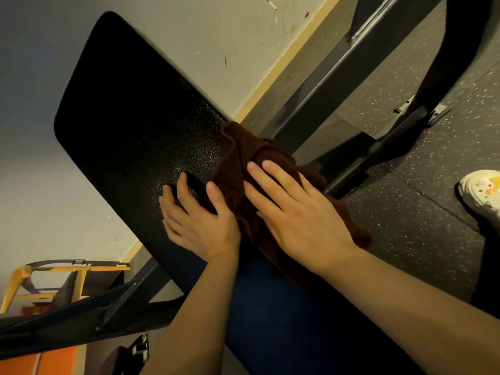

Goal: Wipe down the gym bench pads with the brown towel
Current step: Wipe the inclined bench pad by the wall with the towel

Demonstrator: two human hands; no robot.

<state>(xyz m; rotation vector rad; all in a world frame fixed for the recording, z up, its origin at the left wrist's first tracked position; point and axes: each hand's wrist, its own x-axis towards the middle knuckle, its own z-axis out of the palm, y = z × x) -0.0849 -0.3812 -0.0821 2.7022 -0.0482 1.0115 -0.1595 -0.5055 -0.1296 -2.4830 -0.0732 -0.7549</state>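
Observation:
A black textured bench back pad slants from the upper left toward the centre. The crumpled brown towel lies bunched at the pad's lower right edge. My right hand presses flat on the towel, fingers straight. My left hand rests beside it, its fingers spread on the pad and its thumb on the towel's left edge. A dark blue seat pad shows below, between my forearms.
The bench's dark steel frame runs up to the right over speckled rubber flooring. A white shoe stands at the right edge. A grey wall is behind the pad. A yellow frame sits at the lower left.

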